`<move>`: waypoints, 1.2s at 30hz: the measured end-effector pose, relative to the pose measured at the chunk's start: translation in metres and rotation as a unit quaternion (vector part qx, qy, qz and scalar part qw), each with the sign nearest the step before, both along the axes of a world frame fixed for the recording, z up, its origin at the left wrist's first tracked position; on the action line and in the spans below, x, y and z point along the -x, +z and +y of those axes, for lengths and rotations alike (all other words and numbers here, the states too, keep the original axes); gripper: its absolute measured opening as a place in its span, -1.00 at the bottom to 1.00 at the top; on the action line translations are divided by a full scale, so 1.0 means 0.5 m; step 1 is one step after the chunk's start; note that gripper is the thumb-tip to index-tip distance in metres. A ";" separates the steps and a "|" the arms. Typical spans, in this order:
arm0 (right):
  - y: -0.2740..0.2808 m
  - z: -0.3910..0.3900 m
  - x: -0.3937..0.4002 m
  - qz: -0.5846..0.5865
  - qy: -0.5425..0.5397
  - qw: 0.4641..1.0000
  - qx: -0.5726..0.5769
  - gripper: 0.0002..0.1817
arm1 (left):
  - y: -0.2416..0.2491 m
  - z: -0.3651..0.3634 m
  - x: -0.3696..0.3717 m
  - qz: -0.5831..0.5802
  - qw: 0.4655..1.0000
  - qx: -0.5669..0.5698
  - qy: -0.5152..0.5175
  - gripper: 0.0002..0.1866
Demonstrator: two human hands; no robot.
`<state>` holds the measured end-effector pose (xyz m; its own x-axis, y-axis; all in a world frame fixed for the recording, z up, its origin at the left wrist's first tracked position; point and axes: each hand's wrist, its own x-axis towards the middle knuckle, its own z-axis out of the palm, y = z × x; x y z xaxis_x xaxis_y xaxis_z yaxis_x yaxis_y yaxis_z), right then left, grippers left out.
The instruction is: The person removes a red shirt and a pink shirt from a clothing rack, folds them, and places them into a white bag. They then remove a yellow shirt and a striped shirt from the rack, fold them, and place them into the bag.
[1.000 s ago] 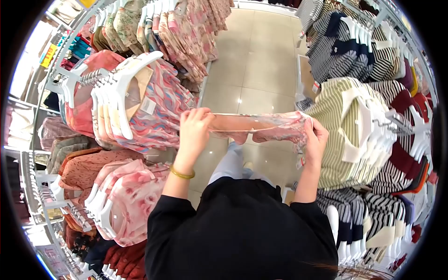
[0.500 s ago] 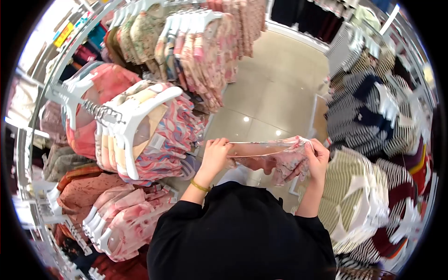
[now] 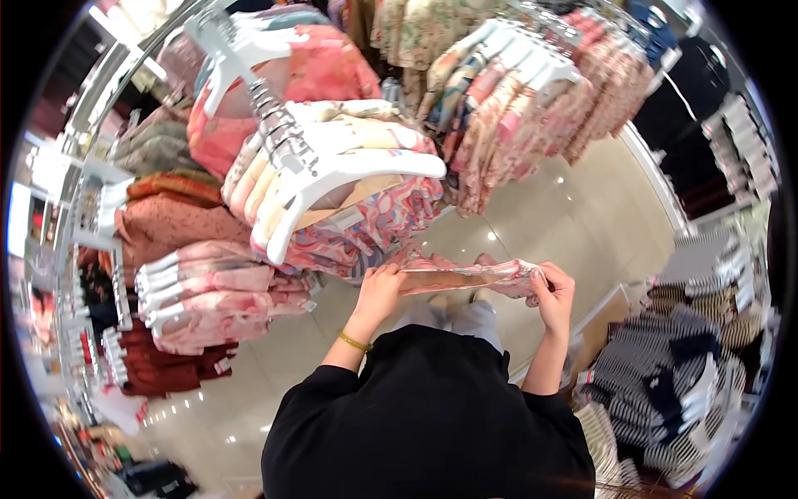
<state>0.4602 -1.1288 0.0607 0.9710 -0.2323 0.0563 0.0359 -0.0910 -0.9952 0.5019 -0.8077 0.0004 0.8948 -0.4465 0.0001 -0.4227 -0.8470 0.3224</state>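
Note:
A pink patterned garment (image 3: 465, 280) is stretched sideways in front of my body, with its upper edge nearly level. My left hand (image 3: 380, 293) grips one end of that edge, fingers curled over the cloth. At the other end my right hand (image 3: 555, 296) pinches the cloth between thumb and fingers. Part of the garment hangs on the far side of the edge and is mostly out of sight. Just beyond my left hand hangs a pink and blue swirl-patterned garment (image 3: 391, 218) on a white hanger (image 3: 357, 170).
Floral tops (image 3: 507, 108) hang on a rack ahead. Pink tops (image 3: 220, 287) and rust-coloured ones (image 3: 179, 220) hang to the left. Striped tops (image 3: 648, 374) fill the right side. Shiny floor tiles (image 3: 582, 216) run between the racks.
My view and body have turned left, so the racks sit further right and the white hanger looks nearer. The garment between my hands now shows as a narrower band.

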 end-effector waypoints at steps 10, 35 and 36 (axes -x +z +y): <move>0.027 -0.057 -0.226 -0.001 0.210 0.978 -0.002 -0.81 | 0.035 -0.069 -0.005 -0.120 0.960 0.048 0.248 -0.67; 0.021 -0.157 -0.528 -0.059 0.317 0.940 0.116 -0.83 | 0.198 -0.257 -0.050 -0.184 0.878 0.042 0.439 -0.86; 0.022 -0.148 -0.529 -0.061 0.324 0.937 0.113 -0.83 | 0.197 -0.263 -0.040 -0.198 0.873 0.009 0.446 -0.79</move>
<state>0.7249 -1.2029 0.0716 0.8871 0.4358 0.1520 0.2685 -0.2196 -0.9379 0.5218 -0.9391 0.0988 0.8146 0.4316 0.3876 0.3214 -0.8920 0.3177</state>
